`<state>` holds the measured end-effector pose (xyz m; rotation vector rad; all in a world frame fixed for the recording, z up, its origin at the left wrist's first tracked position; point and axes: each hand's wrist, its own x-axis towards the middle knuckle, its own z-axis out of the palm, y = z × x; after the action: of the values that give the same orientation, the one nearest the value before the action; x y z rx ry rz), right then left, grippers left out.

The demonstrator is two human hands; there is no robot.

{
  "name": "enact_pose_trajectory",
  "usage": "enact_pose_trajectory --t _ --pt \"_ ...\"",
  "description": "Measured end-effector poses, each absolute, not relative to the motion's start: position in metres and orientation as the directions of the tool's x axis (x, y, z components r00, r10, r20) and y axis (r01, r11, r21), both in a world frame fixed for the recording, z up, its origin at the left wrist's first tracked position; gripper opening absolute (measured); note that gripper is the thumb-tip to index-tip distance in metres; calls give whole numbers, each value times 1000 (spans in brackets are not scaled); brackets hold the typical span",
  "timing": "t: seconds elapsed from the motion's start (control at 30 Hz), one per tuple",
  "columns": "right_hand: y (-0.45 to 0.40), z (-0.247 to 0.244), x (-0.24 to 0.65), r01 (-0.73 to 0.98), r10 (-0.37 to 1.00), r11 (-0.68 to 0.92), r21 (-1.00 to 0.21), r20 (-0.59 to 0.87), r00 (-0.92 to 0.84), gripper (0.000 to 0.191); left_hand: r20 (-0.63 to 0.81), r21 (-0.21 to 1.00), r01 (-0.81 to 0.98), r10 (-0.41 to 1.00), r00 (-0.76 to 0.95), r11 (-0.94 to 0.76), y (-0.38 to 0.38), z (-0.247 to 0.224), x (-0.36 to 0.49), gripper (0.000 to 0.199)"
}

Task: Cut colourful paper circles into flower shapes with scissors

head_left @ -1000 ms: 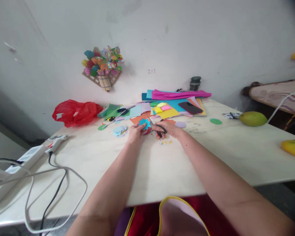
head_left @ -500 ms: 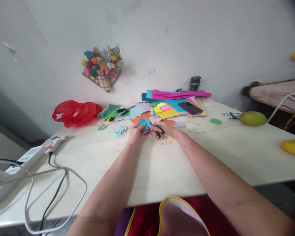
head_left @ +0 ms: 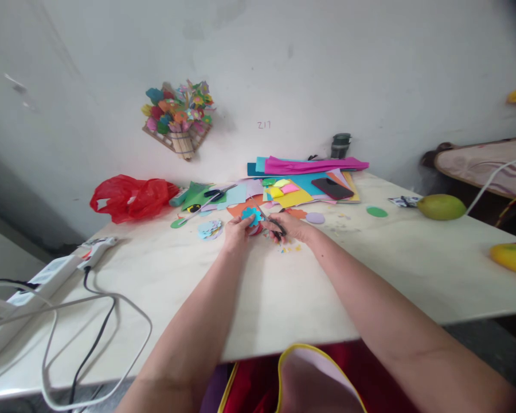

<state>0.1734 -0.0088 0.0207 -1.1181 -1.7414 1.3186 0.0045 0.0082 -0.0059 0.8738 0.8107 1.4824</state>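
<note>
Between the thumb and fingers of my left hand (head_left: 238,230) is a blue paper flower (head_left: 251,215) with a scalloped edge. My right hand (head_left: 293,226) is closed round the black handles of a pair of scissors (head_left: 277,227). The blades point up and left, at the flower's right edge. Under the flower, red paper (head_left: 254,230) shows in part. Small yellow and blue paper clippings (head_left: 291,249) lie just below my right hand. Left of my left hand sits a stack of pale scalloped paper pieces (head_left: 210,230).
Coloured paper sheets (head_left: 298,198), a phone (head_left: 332,188) and a second pair of scissors (head_left: 215,194) lie along the back. A red plastic bag (head_left: 133,198) is at back left. Cables and a power strip (head_left: 47,281) occupy the left; a mango (head_left: 441,207) lies at right.
Both hands, the blue flower and the scissors stay almost in place. The whole view has shifted very slightly.
</note>
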Motion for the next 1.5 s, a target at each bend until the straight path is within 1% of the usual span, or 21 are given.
enact_pose_trajectory --t 0.13,0.3,0.47,0.77,1.1,1.33,1.5 --pt "-9 21 174 257 915 118 -959 5 -404 29 74 871 -484 997 -37 -83 9 -6 3 22" --pt "-9 23 174 275 906 111 -955 -17 -423 30 84 857 -510 996 0 -72 9 -3 0 28" --pt "-9 26 174 286 900 95 -953 -41 -434 30 85 849 -524 996 9 -68 10 -3 -1 29" --pt "-10 26 174 292 910 124 -948 -9 -415 33 89 848 -525 996 16 -68 8 -3 -1 27" --pt "-5 22 175 278 911 120 -953 -6 -413 28 96 843 -532 995 7 -78 10 -2 -2 24" --pt "-7 25 178 288 896 126 -949 -15 -444 30 92 863 -504 994 66 -46 13 -3 -9 27" --pt "-7 26 179 303 887 130 -944 -26 -462 27 80 880 -474 992 94 -26 14 0 -13 23"
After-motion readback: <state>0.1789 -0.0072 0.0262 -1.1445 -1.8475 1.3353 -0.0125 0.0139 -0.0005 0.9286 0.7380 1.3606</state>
